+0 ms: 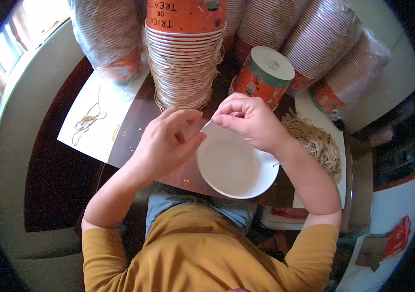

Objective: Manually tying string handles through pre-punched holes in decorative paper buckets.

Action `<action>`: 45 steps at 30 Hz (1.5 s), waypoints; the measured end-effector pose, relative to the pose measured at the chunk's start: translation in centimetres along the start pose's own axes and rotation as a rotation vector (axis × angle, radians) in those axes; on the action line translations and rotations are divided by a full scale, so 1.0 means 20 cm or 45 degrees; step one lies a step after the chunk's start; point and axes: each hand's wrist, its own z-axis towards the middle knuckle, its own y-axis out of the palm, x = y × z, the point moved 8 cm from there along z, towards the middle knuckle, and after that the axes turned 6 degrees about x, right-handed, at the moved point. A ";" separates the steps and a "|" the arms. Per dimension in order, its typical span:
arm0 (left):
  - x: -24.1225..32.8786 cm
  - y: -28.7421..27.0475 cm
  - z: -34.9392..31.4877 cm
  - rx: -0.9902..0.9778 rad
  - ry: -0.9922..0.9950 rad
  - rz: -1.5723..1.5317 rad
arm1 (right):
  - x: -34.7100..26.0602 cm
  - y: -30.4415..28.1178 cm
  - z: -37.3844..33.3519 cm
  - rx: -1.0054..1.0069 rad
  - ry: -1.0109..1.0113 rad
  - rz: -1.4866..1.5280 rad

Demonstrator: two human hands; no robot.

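Observation:
A round paper bucket [234,168], white inside, sits with its mouth facing up in front of me. My right hand [251,119] reaches over its far rim, thumb and index finger pinched together at the rim's far left; whatever lies between them is too small to make out. On the rim's left side, my left hand [163,143] is curved, its thumb and fingers apart and nothing visible in it. A short dark cord end [276,164] sticks out at the bucket's right rim.
Behind my hands stands a tall nested stack of buckets [183,68] draped with cords. An upside-down orange-and-green bucket [266,73] is right of it. Plastic-wrapped stacks [322,39] line the back. A heap of beige cords [314,143] lies right; loose cords [90,119] lie on white paper left.

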 end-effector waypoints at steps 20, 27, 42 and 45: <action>0.31 -0.03 -0.16 0.400 1.109 0.400 | 0.05 0.15 -0.20 -0.242 0.508 0.708; 0.32 -0.03 -0.19 0.380 1.177 0.447 | 0.03 0.15 -0.21 -0.182 0.483 0.566; 0.26 -0.04 -0.13 0.345 1.028 0.299 | 0.07 0.13 -0.18 -0.174 0.484 0.579; 0.28 -0.06 -0.14 0.334 1.063 0.351 | 0.06 0.14 -0.18 -0.171 0.481 0.568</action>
